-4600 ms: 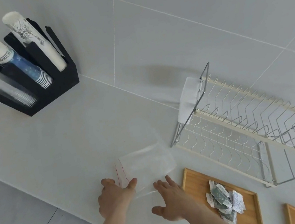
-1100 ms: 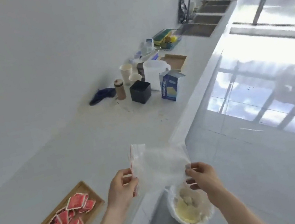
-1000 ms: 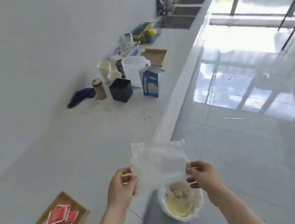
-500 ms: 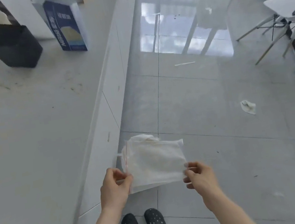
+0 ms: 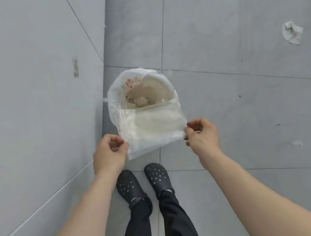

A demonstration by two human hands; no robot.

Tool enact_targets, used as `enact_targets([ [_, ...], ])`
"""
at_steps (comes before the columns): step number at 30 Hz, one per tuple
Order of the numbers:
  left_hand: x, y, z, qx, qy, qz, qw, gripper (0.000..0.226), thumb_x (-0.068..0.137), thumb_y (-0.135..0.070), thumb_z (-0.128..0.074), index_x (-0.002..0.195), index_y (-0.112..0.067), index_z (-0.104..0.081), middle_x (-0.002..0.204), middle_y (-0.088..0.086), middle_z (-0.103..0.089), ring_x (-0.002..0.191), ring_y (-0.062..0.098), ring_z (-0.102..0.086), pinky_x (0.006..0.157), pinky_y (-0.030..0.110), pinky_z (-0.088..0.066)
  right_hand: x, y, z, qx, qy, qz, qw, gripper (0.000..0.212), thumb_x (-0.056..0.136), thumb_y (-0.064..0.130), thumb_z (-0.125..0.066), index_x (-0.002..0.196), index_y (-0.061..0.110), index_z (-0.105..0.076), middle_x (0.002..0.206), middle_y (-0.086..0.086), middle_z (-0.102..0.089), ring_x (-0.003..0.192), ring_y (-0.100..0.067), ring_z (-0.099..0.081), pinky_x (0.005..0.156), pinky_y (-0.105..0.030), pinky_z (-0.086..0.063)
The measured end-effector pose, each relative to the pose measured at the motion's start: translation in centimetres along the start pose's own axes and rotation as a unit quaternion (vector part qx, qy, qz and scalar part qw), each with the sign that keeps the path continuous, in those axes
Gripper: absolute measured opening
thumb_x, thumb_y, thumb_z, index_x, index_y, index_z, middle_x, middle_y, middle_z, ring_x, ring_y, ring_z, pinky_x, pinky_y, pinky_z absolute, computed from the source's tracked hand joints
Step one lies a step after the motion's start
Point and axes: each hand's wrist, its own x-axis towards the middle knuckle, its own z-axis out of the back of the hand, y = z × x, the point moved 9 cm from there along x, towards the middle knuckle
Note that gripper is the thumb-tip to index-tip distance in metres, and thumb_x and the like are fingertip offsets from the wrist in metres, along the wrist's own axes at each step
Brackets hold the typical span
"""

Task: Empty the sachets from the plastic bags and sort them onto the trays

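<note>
I hold an empty clear plastic bag (image 5: 152,126) with a red zip line stretched flat between both hands. My left hand (image 5: 108,156) pinches its near left corner and my right hand (image 5: 202,136) pinches its near right corner. The bag hangs over a waste bin (image 5: 117,91) lined with a white bag, which stands on the floor below and holds crumpled white waste. No sachets or trays are in view.
The grey cabinet front (image 5: 27,118) of the counter rises on the left. My two black clogs (image 5: 142,181) stand on the grey tiled floor just behind the bin. A crumpled white scrap (image 5: 291,32) lies on the floor at the far right.
I have turned from the counter and the trays to look straight down. The bag, still held by both hands, has moved over the floor bin.
</note>
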Motion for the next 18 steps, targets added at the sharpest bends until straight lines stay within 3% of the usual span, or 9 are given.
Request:
enact_targets([
  [3, 3.6, 1.1, -1.3, 0.014, -0.014, -0.005, 1.000, 0.011, 0.087, -0.022, -0.073, 0.092, -0.019, -0.064, 0.086, -0.016, -0.064, 0.079, 0.007, -0.062, 0.068, 0.026, -0.046, 3.2, 0.0, -2.5, -0.012, -0.003, 0.024, 1.000, 0.019, 0.087, 0.018, -0.061, 0.078, 0.034, -0.060, 0.088, 0.005, -0.070, 0.085, -0.030, -0.074, 0.080, -0.053, -0.062],
  [6, 6.2, 1.0, -2.1, 0.025, -0.025, -0.015, 0.999, 0.014, 0.088, -0.024, -0.072, 0.097, -0.017, -0.063, 0.083, -0.021, -0.060, 0.080, 0.009, -0.061, 0.070, 0.027, -0.043, 5.3, 1.3, -4.2, -0.016, -0.012, 0.062, 0.998, 0.018, 0.087, 0.019, -0.058, 0.081, 0.036, -0.061, 0.085, 0.010, -0.068, 0.081, -0.027, -0.072, 0.080, -0.051, -0.062],
  [8, 7.9, 1.0, -2.7, 0.030, -0.032, -0.024, 0.999, 0.016, 0.089, -0.024, -0.071, 0.099, -0.016, -0.061, 0.084, -0.019, -0.060, 0.084, 0.014, -0.063, 0.064, 0.026, -0.042, 6.4, 2.1, -5.6, -0.025, -0.005, 0.083, 0.996, 0.017, 0.090, 0.019, -0.056, 0.097, 0.031, -0.066, 0.088, 0.016, -0.064, 0.085, -0.024, -0.071, 0.086, -0.049, -0.060],
  [10, 8.9, 1.1, -3.5, 0.042, -0.021, -0.024, 0.999, 0.019, 0.091, -0.025, -0.068, 0.105, -0.017, -0.058, 0.097, -0.010, -0.065, 0.091, 0.018, -0.065, 0.062, 0.024, -0.042, 7.1, 2.6, -6.8, -0.046, 0.019, 0.093, 0.994, 0.031, 0.093, 0.022, -0.058, 0.122, 0.027, -0.064, 0.107, 0.020, -0.064, 0.098, -0.017, -0.068, 0.097, -0.045, -0.056],
  [13, 9.1, 1.3, -4.6, 0.082, 0.013, -0.031, 0.996, 0.031, 0.093, -0.031, -0.065, 0.120, -0.022, -0.053, 0.131, 0.003, -0.061, 0.119, 0.025, -0.059, 0.085, 0.033, -0.045, 7.3, 2.8, -8.1, -0.122, 0.062, 0.113, 0.984, 0.061, 0.091, 0.037, -0.064, 0.149, 0.031, -0.046, 0.152, 0.009, -0.048, 0.137, -0.016, -0.050, 0.115, -0.044, -0.043],
  [15, 8.2, 1.0, -4.8, 0.125, 0.030, -0.051, 0.990, 0.044, 0.093, -0.035, -0.064, 0.133, -0.026, -0.047, 0.144, 0.003, -0.052, 0.130, 0.026, -0.051, 0.095, 0.036, -0.042, 6.5, 2.8, -8.2, -0.199, 0.081, 0.141, 0.966, 0.072, 0.091, 0.046, -0.064, 0.155, 0.031, -0.035, 0.164, 0.001, -0.032, 0.150, -0.020, -0.032, 0.122, -0.044, -0.031],
  [18, 6.3, -0.6, -3.8, 0.171, 0.030, -0.091, 0.981, 0.058, 0.092, -0.042, -0.063, 0.144, -0.029, -0.040, 0.154, 0.002, -0.042, 0.141, 0.023, -0.040, 0.110, 0.041, -0.038, 4.6, 3.7, -7.6, -0.305, 0.097, 0.193, 0.927, 0.079, 0.092, 0.055, -0.059, 0.159, 0.032, -0.023, 0.170, -0.003, -0.015, 0.156, -0.023, -0.016, 0.123, -0.046, -0.027],
])
